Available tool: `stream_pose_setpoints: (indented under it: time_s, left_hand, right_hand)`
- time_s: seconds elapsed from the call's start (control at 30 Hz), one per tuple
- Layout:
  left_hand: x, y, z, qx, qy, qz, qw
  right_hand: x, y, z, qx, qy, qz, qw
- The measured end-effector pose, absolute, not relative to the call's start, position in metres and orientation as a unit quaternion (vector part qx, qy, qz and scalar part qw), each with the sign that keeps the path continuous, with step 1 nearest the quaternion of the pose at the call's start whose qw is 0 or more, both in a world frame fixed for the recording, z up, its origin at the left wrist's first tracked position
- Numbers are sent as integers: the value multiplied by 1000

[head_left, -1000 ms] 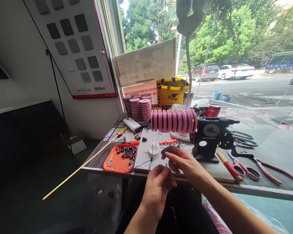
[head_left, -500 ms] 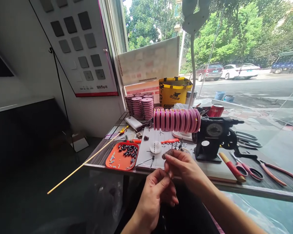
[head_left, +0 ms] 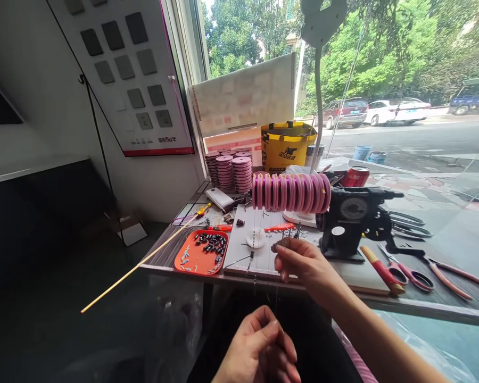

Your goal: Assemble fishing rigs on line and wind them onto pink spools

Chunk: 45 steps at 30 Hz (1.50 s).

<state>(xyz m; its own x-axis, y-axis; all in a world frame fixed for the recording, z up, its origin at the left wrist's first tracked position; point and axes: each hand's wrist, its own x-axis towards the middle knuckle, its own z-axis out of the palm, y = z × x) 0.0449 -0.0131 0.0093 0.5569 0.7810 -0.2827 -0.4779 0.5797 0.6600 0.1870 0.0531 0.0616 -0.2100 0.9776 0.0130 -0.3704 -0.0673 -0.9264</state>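
My right hand (head_left: 301,259) is at the board's front edge, thumb and fingers closed on a small grey-brown lump (head_left: 280,244) whose kind I cannot make out. Below it, over my lap, my left hand (head_left: 263,340) has its thumb and fingers pinched together; whatever they hold is too fine to name. A faint thin line (head_left: 277,298) runs down between the two hands. Close by on the white board (head_left: 239,260) are a round white disc (head_left: 256,239) and a small dark piece on a line (head_left: 251,255). Pink spools (head_left: 291,192) sit in a row on the black hand-cranked winder (head_left: 353,223).
An orange tray (head_left: 199,266) with small black parts lies left, beside a thin yellow stick (head_left: 139,266) jutting past the table edge. Scissors (head_left: 419,278), pliers (head_left: 451,282) and a red-and-yellow handle (head_left: 383,271) lie right. Stacked pink spools (head_left: 224,173) and a yellow bag (head_left: 289,149) stand behind.
My left hand has dropped down and away from my right hand, so the two are now apart. My right hand still holds the lump, slightly higher in view.
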Motion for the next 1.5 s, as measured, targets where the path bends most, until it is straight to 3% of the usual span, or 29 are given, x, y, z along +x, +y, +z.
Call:
stream_pose_setpoints:
  time_s: [0.6, 1.5]
  left_hand:
    - [38, -20, -25, 194, 231, 386, 872]
    - [31, -27, -8, 221, 263, 364, 866]
  right_hand:
    - [188, 56, 59, -347, -424, 637, 541]
    - [192, 60, 56, -345, -415, 634, 554]
